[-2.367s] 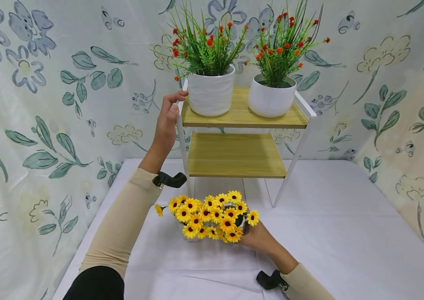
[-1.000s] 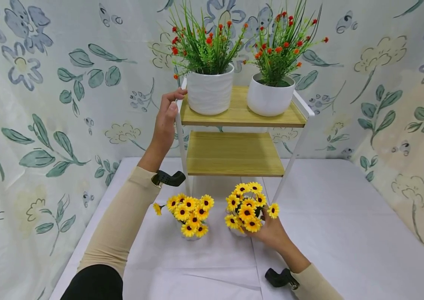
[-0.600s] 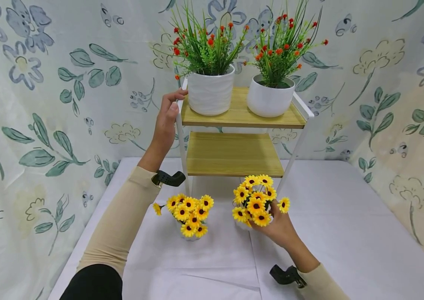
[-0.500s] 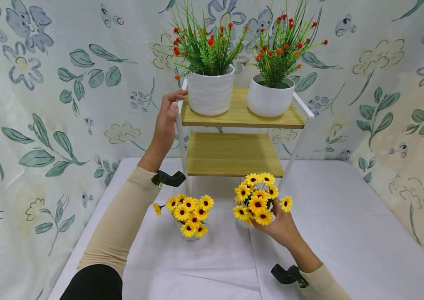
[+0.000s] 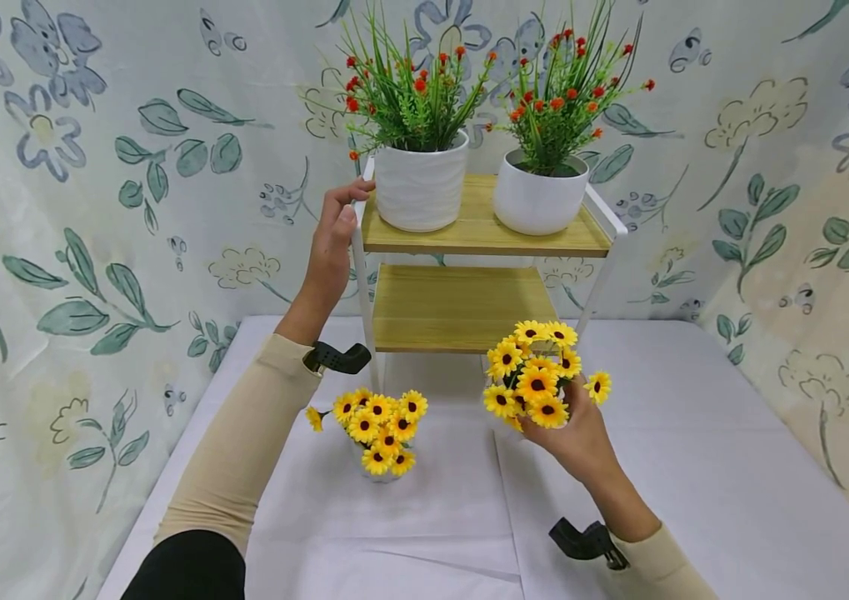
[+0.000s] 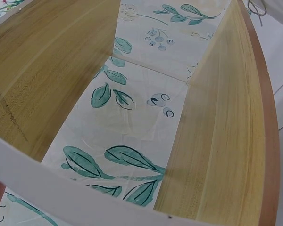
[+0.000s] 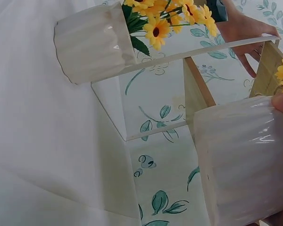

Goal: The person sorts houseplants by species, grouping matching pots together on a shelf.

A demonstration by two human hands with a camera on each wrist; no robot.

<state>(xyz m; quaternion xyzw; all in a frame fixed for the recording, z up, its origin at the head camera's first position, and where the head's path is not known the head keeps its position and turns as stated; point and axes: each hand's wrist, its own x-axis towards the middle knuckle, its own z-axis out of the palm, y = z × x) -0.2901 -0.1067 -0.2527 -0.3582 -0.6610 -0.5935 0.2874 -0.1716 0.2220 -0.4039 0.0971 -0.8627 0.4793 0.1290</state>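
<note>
My right hand (image 5: pixel 577 437) grips a small pot of yellow artificial sunflowers (image 5: pixel 536 379), held up off the table in front of the lower board. Its ridged white pot (image 7: pixel 245 160) fills the right of the right wrist view, with only parts of the thumb and fingers showing. My left hand (image 5: pixel 334 242) holds the upper left side rail of a two-tier plant stand (image 5: pixel 465 308), which has wooden boards and a white frame. A second pot of sunflowers (image 5: pixel 379 429) stands on the table near the stand's left front leg. The left wrist view shows mostly the stand's boards (image 6: pixel 221 127).
Two white pots, one ridged (image 5: pixel 422 192) and one smooth and rounded (image 5: pixel 541 196), stand on the top board with red-flowered grassy plants. A white cloth covers the table (image 5: pixel 694 450). Floral fabric (image 5: pixel 229 208) hangs behind and at both sides.
My right hand has carried its sunflower pot away from the other one, to the right, upward and towards the stand. My left hand has stayed on the rail.
</note>
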